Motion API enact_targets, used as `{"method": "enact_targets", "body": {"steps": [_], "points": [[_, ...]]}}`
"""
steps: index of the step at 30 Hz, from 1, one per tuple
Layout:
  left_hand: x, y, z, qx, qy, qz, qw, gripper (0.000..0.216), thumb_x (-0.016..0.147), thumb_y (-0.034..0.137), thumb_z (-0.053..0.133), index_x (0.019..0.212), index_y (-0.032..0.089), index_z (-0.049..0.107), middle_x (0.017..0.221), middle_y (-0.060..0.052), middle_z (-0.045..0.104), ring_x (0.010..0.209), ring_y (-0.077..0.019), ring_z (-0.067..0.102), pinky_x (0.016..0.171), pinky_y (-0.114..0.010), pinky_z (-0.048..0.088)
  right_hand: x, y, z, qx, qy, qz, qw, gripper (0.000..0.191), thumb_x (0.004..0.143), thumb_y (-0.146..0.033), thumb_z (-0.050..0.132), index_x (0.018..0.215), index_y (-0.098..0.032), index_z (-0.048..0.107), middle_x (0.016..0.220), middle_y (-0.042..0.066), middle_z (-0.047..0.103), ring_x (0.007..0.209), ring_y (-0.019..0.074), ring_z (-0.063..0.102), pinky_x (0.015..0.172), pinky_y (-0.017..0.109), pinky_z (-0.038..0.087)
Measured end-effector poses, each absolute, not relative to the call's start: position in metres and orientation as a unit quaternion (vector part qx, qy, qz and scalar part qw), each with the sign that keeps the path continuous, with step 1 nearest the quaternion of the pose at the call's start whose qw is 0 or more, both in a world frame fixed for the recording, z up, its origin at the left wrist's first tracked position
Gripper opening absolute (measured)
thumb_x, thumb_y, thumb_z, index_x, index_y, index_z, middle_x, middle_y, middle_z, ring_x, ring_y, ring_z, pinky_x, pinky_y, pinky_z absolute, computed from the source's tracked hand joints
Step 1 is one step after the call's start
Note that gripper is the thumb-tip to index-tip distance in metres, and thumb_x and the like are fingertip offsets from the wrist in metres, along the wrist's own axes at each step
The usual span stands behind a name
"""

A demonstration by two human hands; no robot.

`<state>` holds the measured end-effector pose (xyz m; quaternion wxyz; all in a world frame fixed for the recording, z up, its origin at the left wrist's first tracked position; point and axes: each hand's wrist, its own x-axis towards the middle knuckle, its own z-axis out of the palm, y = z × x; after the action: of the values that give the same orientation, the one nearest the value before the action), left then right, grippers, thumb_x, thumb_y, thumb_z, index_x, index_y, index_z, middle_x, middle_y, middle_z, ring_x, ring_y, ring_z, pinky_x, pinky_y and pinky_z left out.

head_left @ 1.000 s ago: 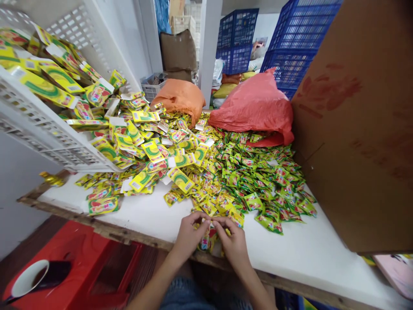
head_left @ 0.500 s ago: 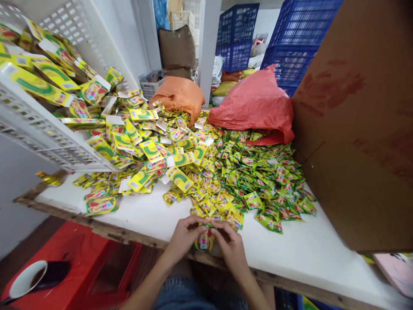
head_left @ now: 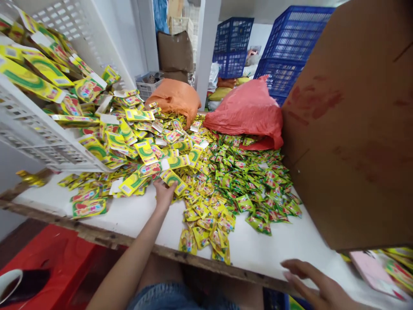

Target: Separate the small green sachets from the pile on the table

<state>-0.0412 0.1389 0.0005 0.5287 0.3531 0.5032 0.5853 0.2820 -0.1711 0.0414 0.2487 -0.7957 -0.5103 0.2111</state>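
Observation:
My left hand (head_left: 164,196) reaches to the front of a heap of small cartons. Its fingers and thumb close around the near end of a yellow carton (head_left: 174,178) with a green curved band, which still lies among the others. My right hand (head_left: 311,282) is over the front right edge of the table, fingers apart and nothing in them. Between the hands, small yellow sachets (head_left: 206,224) spread down to the table's front edge. Green sachets (head_left: 251,172) form a larger pile behind and to the right.
A tilted white crate (head_left: 48,137) spills cartons from the left. An orange sack (head_left: 176,97) and a red sack (head_left: 248,112) lie at the back. A big cardboard box (head_left: 348,129) walls off the right, near a pink flat object (head_left: 371,271). A cup (head_left: 9,284) stands on a red stool (head_left: 48,258).
Both hands have left the carton they held together at the front edge; it is out of sight. My left hand went forward onto another carton, my right hand moved right. The view shifted slightly.

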Motion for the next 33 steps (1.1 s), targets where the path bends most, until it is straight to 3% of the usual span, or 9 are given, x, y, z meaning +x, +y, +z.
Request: {"method": "enact_targets", "body": {"steps": [3,7,10,13,18,21,24,28,33], "points": [[-0.037,0.129,0.009,0.349,0.462,0.583,0.571,0.047,0.057,0.021,0.075,0.095,0.017,0.049,0.085,-0.003,0.064,0.075,-0.0166,0.062,0.07,-0.029,0.049,0.256,-0.144,0.031,-0.775,-0.516,0.244,0.272,0.033,0.071,-0.052,0.055,0.088,-0.027,0.068,0.087,0.005,0.071,0.079,0.0239,0.065,0.072,0.033,0.052],[-0.046,0.092,0.022,0.339,0.398,0.541,0.659,0.039,0.061,0.017,0.072,0.095,0.018,0.052,0.088,-0.003,0.065,0.078,-0.0172,0.063,0.069,-0.031,0.051,0.253,-0.089,0.019,-0.796,-0.483,0.137,0.34,0.036,0.077,-0.05,0.047,0.085,-0.019,0.065,0.086,0.007,0.069,0.071,0.021,0.062,0.065,0.031,0.048],[-0.05,0.069,0.026,0.264,0.331,0.507,0.751,0.027,0.067,0.008,0.063,0.09,0.019,0.055,0.084,-0.001,0.066,0.077,-0.0154,0.063,0.071,-0.03,0.052,0.257,-0.043,0.01,-0.816,-0.452,0.058,0.355,0.04,0.077,-0.047,0.046,0.097,-0.015,0.06,0.09,0.009,0.066,0.073,0.0215,0.06,0.067,0.032,0.046],[-0.051,0.059,0.028,0.188,0.333,0.502,0.776,0.021,0.072,0.004,0.051,0.086,0.018,0.056,0.079,-0.001,0.066,0.069,-0.0134,0.064,0.063,-0.026,0.053,0.252,-0.01,0.003,-0.825,-0.442,0.029,0.35,0.049,0.072,-0.041,0.054,0.11,-0.011,0.052,0.095,0.014,0.064,0.086,0.0264,0.057,0.074,0.036,0.042],[-0.052,0.052,0.025,0.158,0.393,0.486,0.764,0.01,0.08,0.023,0.051,0.074,0.017,0.056,0.054,0.002,0.057,0.043,-0.0105,0.054,0.044,-0.022,0.048,0.249,-0.014,0.003,-0.822,-0.451,0.024,0.348,0.034,0.071,-0.036,0.057,0.101,-0.019,0.055,0.085,0.008,0.064,0.08,0.0251,0.057,0.074,0.037,0.039],[-0.051,0.044,0.02,0.197,0.381,0.476,0.768,0.015,0.076,0.023,0.062,0.09,0.019,0.057,0.073,0.0,0.065,0.056,-0.0108,0.061,0.052,-0.021,0.05,0.247,-0.035,0.004,-0.792,-0.397,0.097,0.454,0.025,0.069,-0.041,0.06,0.081,-0.02,0.055,0.067,0.001,0.059,0.063,0.019,0.054,0.066,0.033,0.04],[-0.046,0.038,0.016,0.232,0.334,0.454,0.792,0.031,0.073,0.015,0.063,0.102,0.023,0.055,0.089,0.0,0.066,0.071,-0.0126,0.064,0.064,-0.023,0.052,0.23,-0.052,-0.002,-0.741,-0.342,0.181,0.549,0.033,0.068,-0.048,0.059,0.081,-0.019,0.05,0.061,-0.002,0.054,0.055,0.0148,0.052,0.053,0.026,0.041],[-0.039,0.033,0.017,0.208,0.324,0.433,0.815,0.027,0.075,0.018,0.061,0.101,0.021,0.057,0.084,-0.001,0.067,0.073,-0.0148,0.064,0.066,-0.024,0.051,0.197,-0.06,-0.013,-0.682,-0.293,0.292,0.604,0.047,0.068,-0.047,0.063,0.102,-0.018,0.05,0.062,-0.003,0.054,0.049,0.0119,0.048,0.044,0.022,0.039],[-0.036,0.024,0.026,0.203,0.313,0.404,0.835,0.035,0.08,0.043,0.052,0.105,0.019,0.057,0.071,-0.001,0.063,0.055,-0.012,0.059,0.054,-0.024,0.049,0.182,-0.061,-0.006,-0.633,-0.267,0.355,0.635,0.053,0.067,-0.039,0.067,0.114,-0.02,0.05,0.066,-0.003,0.055,0.058,0.0136,0.053,0.049,0.025,0.046]]}}
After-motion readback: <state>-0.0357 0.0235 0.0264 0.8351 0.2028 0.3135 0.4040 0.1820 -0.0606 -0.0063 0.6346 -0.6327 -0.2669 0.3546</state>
